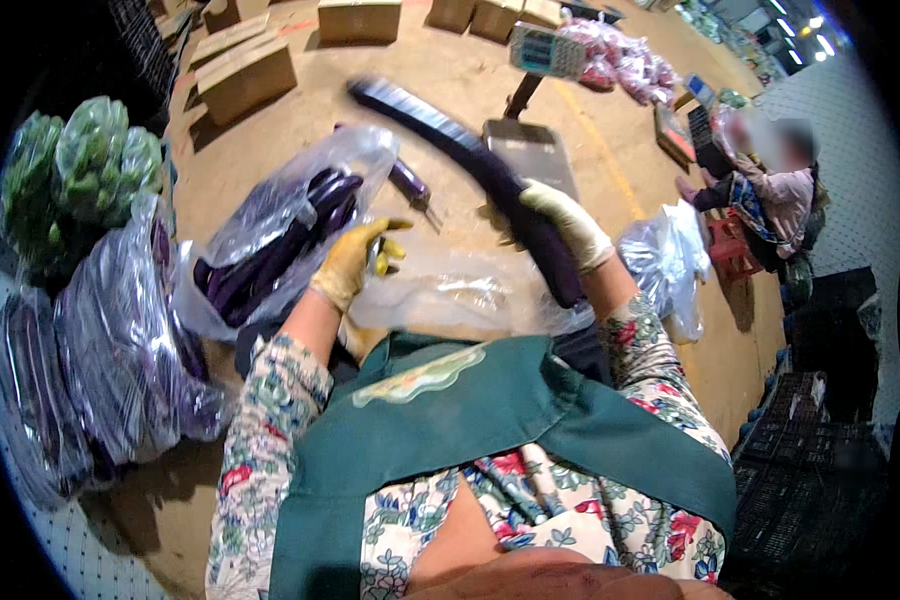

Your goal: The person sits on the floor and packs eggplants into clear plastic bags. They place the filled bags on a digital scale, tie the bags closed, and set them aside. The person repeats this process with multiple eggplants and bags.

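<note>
My right hand, in a pale glove, grips a long dark purple eggplant near its lower end; the far end is blurred and points up and left. My left hand, in a yellow-stained glove, has curled fingers beside an open clear plastic bag of eggplants. A small greyish thing shows between its thumb and fingers, too unclear to name. Beyond it, another eggplant lies on the floor. A clear plastic sheet or bag spreads before my lap. Behind the held eggplant stands a digital scale with its display raised.
Large wrapped bundles of eggplants and bagged green vegetables stand left. Cardboard boxes are ahead. White plastic bags lie right, near a seated person on a red stool. Black crates stand lower right.
</note>
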